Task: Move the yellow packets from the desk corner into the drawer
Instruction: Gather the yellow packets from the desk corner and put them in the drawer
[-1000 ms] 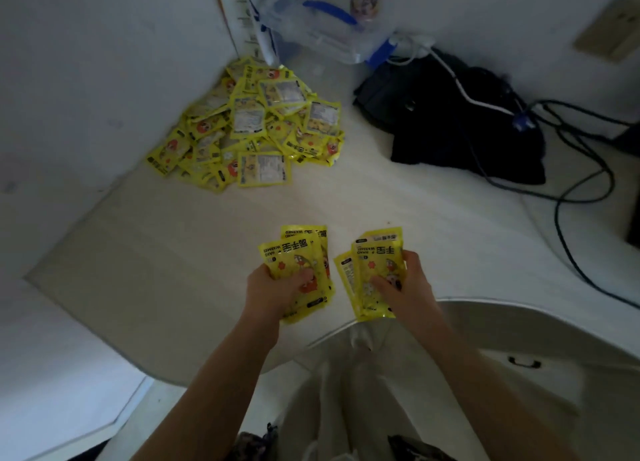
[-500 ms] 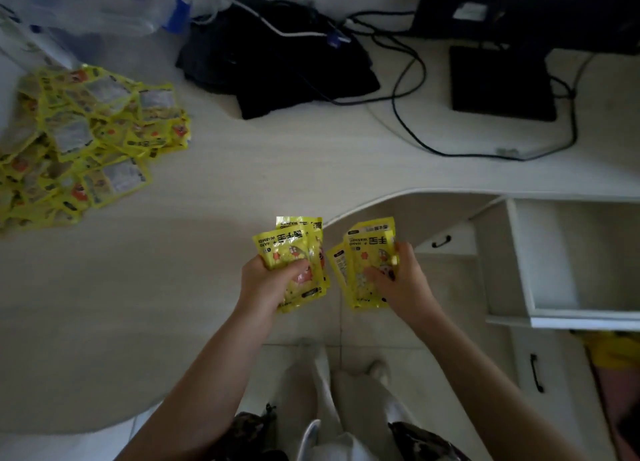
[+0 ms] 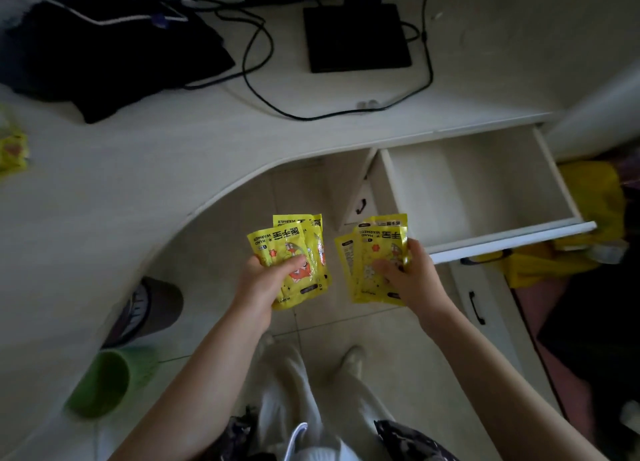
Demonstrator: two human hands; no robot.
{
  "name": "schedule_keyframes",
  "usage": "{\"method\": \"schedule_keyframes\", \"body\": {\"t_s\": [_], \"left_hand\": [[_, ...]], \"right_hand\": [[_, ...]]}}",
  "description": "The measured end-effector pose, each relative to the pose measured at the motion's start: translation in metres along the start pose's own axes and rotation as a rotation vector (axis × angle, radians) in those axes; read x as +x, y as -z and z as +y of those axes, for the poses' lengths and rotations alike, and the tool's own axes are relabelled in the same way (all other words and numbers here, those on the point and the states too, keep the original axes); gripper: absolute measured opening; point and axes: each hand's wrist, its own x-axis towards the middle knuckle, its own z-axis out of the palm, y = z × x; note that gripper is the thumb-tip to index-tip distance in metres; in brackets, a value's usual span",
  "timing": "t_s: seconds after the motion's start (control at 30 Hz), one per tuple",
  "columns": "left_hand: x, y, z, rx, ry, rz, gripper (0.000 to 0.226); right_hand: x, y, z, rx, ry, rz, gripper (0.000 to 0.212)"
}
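My left hand (image 3: 264, 280) grips a small stack of yellow hand-warmer packets (image 3: 287, 249), held over the floor in front of the curved desk edge. Close beside it my right hand (image 3: 412, 277) holds a second fan of yellow packets (image 3: 372, 253). The open white drawer (image 3: 464, 180) lies up and to the right of my right hand, and I see nothing inside it. The pile of yellow packets (image 3: 12, 149) on the desk shows only as a blurred sliver at the left edge.
The white desk (image 3: 138, 170) carries a black bag (image 3: 104, 52), a monitor base (image 3: 356, 35) and black cables (image 3: 263, 90). A green cup (image 3: 100, 381) and a grey cup (image 3: 152, 308) sit under its left part. Shut drawers with black handles (image 3: 476, 306) are below the open one. Yellow stuff (image 3: 588, 215) lies right.
The view has swung right, away from the pile and toward the drawer. Both hands have carried their packets off the desk edge and nearer the open drawer.
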Motion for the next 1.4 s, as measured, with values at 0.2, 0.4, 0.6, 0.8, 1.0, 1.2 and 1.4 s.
{"method": "schedule_keyframes", "body": {"t_s": [0.2, 0.4, 0.6, 0.8, 1.0, 1.2, 1.4], "left_hand": [[-0.007, -0.077, -0.019, -0.022, 0.016, -0.024, 0.045], [-0.003, -0.139, -0.016, -0.014, 0.023, -0.074, 0.034], [0.027, -0.187, 0.002, 0.041, 0.053, -0.094, 0.030], [0.063, -0.227, 0.024, 0.118, 0.093, -0.077, 0.028], [0.086, -0.263, 0.038, 0.185, 0.113, -0.105, 0.026], [0.102, -0.296, 0.027, 0.243, 0.131, -0.061, 0.031], [0.108, -0.334, 0.009, 0.259, 0.124, 0.015, 0.031]], "right_hand": [[0.020, 0.076, 0.023, 0.040, -0.015, 0.006, 0.034], [0.053, 0.123, 0.031, 0.077, -0.019, 0.037, 0.031], [0.100, 0.146, 0.018, 0.071, -0.021, 0.067, 0.035], [0.145, 0.163, -0.006, 0.044, -0.060, 0.087, 0.035], [0.186, 0.178, -0.015, -0.030, -0.117, 0.082, 0.036], [0.224, 0.193, -0.007, -0.153, -0.141, -0.027, 0.045], [0.257, 0.216, 0.009, -0.210, -0.153, -0.112, 0.048]]}}
